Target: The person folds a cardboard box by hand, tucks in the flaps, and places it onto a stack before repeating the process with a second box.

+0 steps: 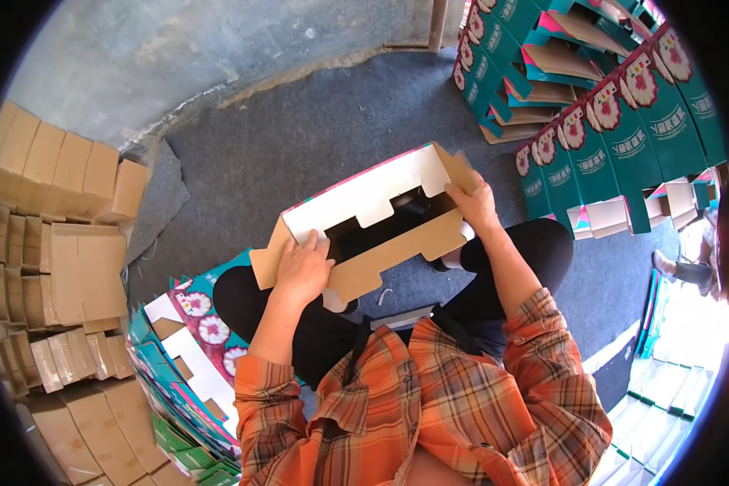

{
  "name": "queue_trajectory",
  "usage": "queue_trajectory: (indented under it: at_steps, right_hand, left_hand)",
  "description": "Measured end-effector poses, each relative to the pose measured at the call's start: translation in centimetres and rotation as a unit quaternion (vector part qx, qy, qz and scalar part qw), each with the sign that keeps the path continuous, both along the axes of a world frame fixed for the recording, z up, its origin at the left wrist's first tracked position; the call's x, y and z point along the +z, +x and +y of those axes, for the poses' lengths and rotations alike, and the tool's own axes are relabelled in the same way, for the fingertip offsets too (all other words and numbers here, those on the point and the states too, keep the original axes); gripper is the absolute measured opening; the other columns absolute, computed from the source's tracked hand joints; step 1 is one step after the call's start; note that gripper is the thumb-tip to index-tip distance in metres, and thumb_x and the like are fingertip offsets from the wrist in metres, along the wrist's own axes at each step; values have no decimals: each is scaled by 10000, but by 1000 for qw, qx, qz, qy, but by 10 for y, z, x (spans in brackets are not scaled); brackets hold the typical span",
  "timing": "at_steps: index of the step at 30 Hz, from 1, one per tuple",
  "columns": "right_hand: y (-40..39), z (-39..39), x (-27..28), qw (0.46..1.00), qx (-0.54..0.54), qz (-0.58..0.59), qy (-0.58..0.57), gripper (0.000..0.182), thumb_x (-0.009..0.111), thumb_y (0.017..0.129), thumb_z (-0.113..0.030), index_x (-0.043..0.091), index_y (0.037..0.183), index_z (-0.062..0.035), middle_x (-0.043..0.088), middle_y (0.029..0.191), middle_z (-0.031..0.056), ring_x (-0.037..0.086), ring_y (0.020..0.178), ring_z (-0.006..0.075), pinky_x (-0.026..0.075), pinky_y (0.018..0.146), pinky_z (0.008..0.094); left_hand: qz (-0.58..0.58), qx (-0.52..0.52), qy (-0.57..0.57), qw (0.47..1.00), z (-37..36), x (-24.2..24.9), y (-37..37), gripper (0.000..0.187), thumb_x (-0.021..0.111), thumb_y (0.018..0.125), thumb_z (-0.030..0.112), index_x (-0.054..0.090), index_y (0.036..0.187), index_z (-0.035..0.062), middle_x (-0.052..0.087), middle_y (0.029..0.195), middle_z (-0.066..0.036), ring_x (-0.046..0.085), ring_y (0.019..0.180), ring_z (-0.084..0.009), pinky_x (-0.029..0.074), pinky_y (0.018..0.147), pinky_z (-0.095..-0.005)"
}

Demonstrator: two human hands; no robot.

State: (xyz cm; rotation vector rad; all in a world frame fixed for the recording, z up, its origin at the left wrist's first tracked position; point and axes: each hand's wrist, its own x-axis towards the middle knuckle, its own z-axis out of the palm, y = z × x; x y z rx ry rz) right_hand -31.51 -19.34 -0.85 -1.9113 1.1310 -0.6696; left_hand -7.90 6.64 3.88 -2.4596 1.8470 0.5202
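Observation:
A cardboard box [397, 257], partly folded, sits between my knees with its open side facing up. Its inside faces are brown, and one long panel is white with notched tabs. My left hand [301, 271] grips the left end, fingers over the edge of the white panel beside a brown end flap [269, 261]. At the other end my right hand [475, 204] is closed on the right corner, where another brown flap [455, 168] sticks up, slightly blurred. The undersides of both hands' grips are hidden.
Flat printed cartons [190, 340] lie stacked by my left knee. Brown boxes [85, 275] are piled at far left. Green printed boxes [624, 130] stand stacked at upper right. Another person's leg [692, 271] shows at the right edge. A grey wall [243, 49] rises behind.

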Motion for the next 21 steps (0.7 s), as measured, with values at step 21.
queue_trajectory:
  at_steps: [21]
  right_hand:
    - [-6,12,17,971,195,-5,135,730,395,931,-650,561,1316,-52,381,1452,205,367,1344,356,287,1119,404]
  left_hand:
    - [443,229,-455,738,63,-11,-27,842,544,913,488,167,1506,24,371,1456,-228,355,1369,-318,266,1127,-438]
